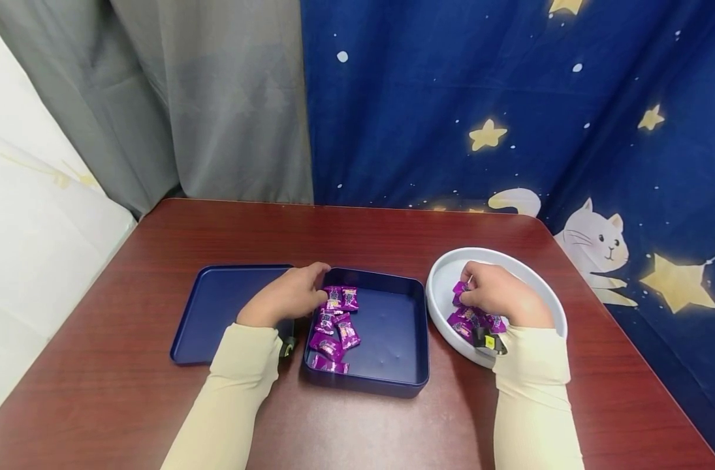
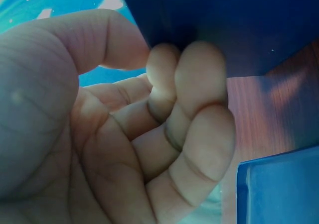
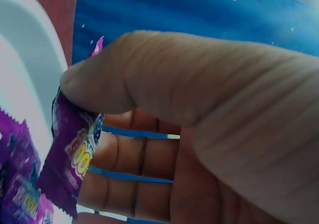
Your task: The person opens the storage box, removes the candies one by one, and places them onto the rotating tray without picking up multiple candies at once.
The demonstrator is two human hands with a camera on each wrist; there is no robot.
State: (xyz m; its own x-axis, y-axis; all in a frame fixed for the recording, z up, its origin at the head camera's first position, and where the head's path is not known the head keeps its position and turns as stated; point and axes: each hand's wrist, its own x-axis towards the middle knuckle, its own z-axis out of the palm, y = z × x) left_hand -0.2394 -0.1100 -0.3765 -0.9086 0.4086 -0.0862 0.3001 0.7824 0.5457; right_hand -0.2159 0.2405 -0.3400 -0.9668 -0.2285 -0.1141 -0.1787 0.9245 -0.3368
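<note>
your right hand (image 1: 501,294) has one small purple foil-wrapped candy (image 3: 72,149) pinched between thumb and fingers, over the round white rimmed dish (image 1: 448,271). more purple wrapped candies (image 1: 463,325) are heaped in that dish right under your hand. your left hand (image 1: 286,297) is over at the far left corner of the square navy box (image 1: 392,326), fingers curled and gripping its wall. you've got a loose bunch of purple candies (image 1: 347,333) along the left side inside it. the dish sits just right of the box, and a shallow navy rectangular tray (image 1: 216,313) lies to its left, partly behind your left hand. everything's on a reddish-brown wood-grain table (image 1: 369,228), with a blue star-print curtain (image 1: 404,117) behind.
</note>
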